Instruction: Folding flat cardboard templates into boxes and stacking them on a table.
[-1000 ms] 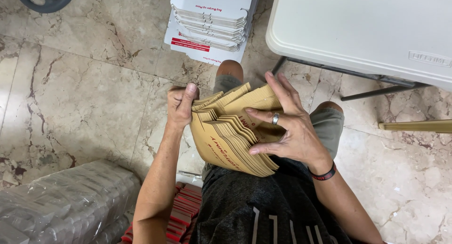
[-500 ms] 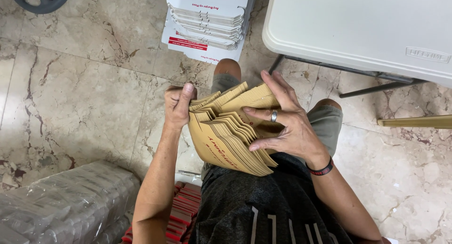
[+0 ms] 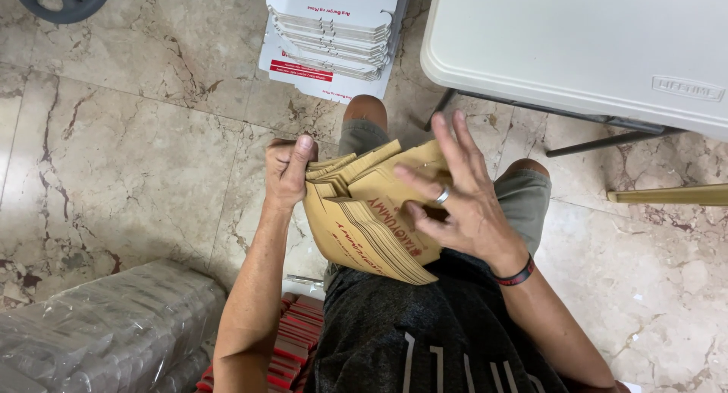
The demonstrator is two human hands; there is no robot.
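Two hands: both on one fanned stack of brown flat-folded cartons, resting on the lap of the seated person.
Left grip: left hand closed on the stack's far-left corner, thumb on top, fingers wrapped behind; looks like it pins that end so the fan can't slide apart.
Right grip: right hand spread flat, fingers splayed over the top carton; not curled around anything, palm low on the stack's right side. Reads as pressing or steadying rather than holding.
Stack count: many thin layers, stepped edges at the near-left side; too many to count.
Stack position: between both knees, tilted, near edge against the dark shirt.
Ring: 1, on a right-hand finger.
Wristband: 1, dark, on right wrist.
White cartons: 1 pile of flat white boxes on the floor, far centre; several layers.
Worktop: 1 white folding worktop, far right.
Wrapped bundle: 1 clear-plastic-wrapped pack, near left.
Red items: stack of red strips under the left forearm; kind unclear.
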